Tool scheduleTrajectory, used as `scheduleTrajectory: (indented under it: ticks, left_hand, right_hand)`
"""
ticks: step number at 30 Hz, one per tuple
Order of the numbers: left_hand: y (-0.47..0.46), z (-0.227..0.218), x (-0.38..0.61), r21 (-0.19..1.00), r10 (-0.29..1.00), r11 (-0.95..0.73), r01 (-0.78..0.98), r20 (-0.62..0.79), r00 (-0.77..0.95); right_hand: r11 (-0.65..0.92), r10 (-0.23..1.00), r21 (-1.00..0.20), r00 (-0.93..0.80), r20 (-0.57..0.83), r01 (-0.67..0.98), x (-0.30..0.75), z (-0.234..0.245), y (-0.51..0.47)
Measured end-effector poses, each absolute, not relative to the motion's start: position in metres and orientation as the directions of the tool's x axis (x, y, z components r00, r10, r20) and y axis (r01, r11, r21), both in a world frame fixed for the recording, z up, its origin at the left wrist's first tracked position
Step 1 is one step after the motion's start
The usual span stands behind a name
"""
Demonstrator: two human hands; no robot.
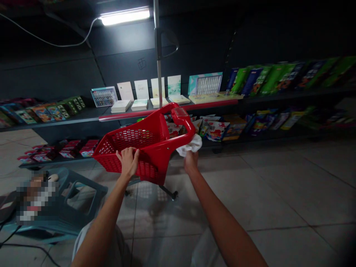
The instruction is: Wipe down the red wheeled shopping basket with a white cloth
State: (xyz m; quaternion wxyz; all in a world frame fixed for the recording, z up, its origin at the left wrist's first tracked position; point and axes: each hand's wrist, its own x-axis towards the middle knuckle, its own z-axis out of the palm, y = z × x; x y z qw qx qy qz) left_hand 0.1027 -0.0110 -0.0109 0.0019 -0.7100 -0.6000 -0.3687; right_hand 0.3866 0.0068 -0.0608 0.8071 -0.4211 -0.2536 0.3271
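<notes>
A small red shopping cart (157,157) with perforated basket walls stands in front of me, its curved handle toward the right. Hooked over the near rim of the basket, the fingers of my left hand (129,161) grip it. My right hand (191,161) is closed around a crumpled white cloth (195,144), which lies against the near end of the cart's handle. Part of the cloth and the right fingertips are hidden from me. I cannot tell whether it is fabric or paper.
Behind the cart runs a dark shelf with upright books (142,90), green and blue packages (267,79) and snack bags (218,129) below. A metal pole (159,74) rises behind the basket. A blue-grey plastic stool (83,185) stands at left, near black cables (33,246).
</notes>
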Motion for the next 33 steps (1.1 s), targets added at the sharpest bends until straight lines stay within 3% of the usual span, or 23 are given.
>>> scheduleTrajectory:
  ticks: [3, 6, 10, 15, 18, 21, 23, 25, 29, 33]
  left_hand:
    - [-0.011, -0.011, 0.098, 0.453, 0.853, -0.272, 0.849, 0.521, -0.005]
    - [-0.011, -0.013, 0.090, 0.462, 0.854, -0.280, 0.842, 0.520, -0.002]
    - [-0.009, -0.014, 0.075, 0.469, 0.849, -0.291, 0.834, 0.528, 0.000]
    - [-0.015, -0.008, 0.064, 0.492, 0.808, -0.317, 0.811, 0.588, -0.040]
    - [-0.032, 0.003, 0.074, 0.421, 0.698, -0.430, 0.798, 0.716, -0.002]
    - [-0.055, 0.013, 0.098, 0.312, 0.601, -0.599, 0.738, 0.784, 0.156]
    - [-0.067, 0.013, 0.114, 0.262, 0.558, -0.686, 0.679, 0.788, 0.260]
    - [-0.073, 0.010, 0.124, 0.248, 0.526, -0.705, 0.665, 0.811, 0.255]
    - [-0.068, 0.002, 0.121, 0.286, 0.543, -0.672, 0.683, 0.818, 0.192]
    - [-0.058, 0.000, 0.108, 0.282, 0.537, -0.680, 0.677, 0.820, 0.198]
  right_hand:
    - [0.508, 0.486, -0.857, 0.850, 0.205, -0.084, 0.404, -0.046, 0.000]
    - [0.497, 0.332, -0.839, 0.844, 0.421, 0.223, 0.420, -0.020, -0.029]
    - [0.470, 0.381, -0.660, 0.540, 0.750, 0.586, 0.426, 0.027, -0.081]
    - [0.538, 0.506, -0.476, 0.185, 0.842, 0.696, 0.409, 0.105, -0.101]
    - [0.581, 0.652, -0.365, -0.148, 0.744, 0.727, 0.384, 0.145, -0.086]
    - [0.585, 0.797, -0.288, -0.471, 0.379, 0.758, 0.349, 0.162, -0.060]
    - [0.570, 0.820, -0.250, -0.563, 0.108, 0.783, 0.326, 0.164, -0.043]
    - [0.545, 0.819, -0.229, -0.571, -0.062, 0.806, 0.306, 0.164, -0.029]
    - [0.516, 0.820, -0.180, -0.544, -0.178, 0.838, 0.284, 0.166, -0.012]
    - [0.524, 0.837, -0.108, -0.534, -0.117, 0.845, 0.281, 0.170, 0.005]
